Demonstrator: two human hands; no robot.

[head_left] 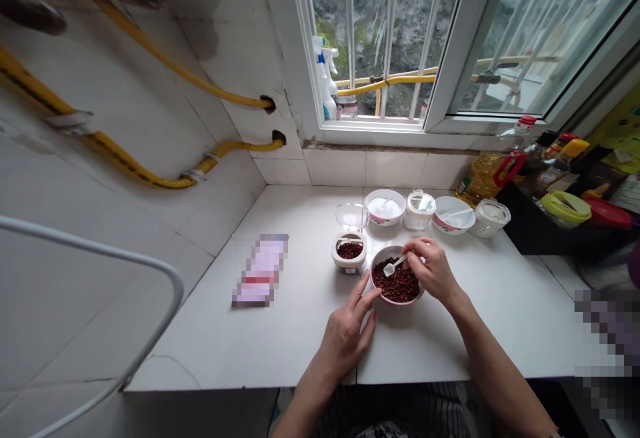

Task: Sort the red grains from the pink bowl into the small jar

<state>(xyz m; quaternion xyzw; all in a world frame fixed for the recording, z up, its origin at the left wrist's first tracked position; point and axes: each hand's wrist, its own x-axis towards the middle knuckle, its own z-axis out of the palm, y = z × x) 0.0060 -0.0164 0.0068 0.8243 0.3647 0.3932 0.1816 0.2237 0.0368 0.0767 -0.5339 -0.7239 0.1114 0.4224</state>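
My right hand (433,271) pinches the handle of a small white spoon (391,269). The spoon's scoop is over the bowl (395,301), and it looks empty. Dark red dried peppercorns (400,286), or something much like them, fill the bowl. Spread along the bowl's left side, the fingers of my left hand (350,325) touch it without wrapping round it. Just left of the bowl stands a white seasoning jar (349,266), its clear lid (351,217) raised. Similar dark red bits show inside the jar.
Behind the bowl are a bowl of white grains (385,218), a lidded jar (420,210), a bowl with a white spoon (453,225) and another jar (491,218). A blurred pink packet (260,271) lies left. An oil bottle (487,165) and sauce bottles stand back right.
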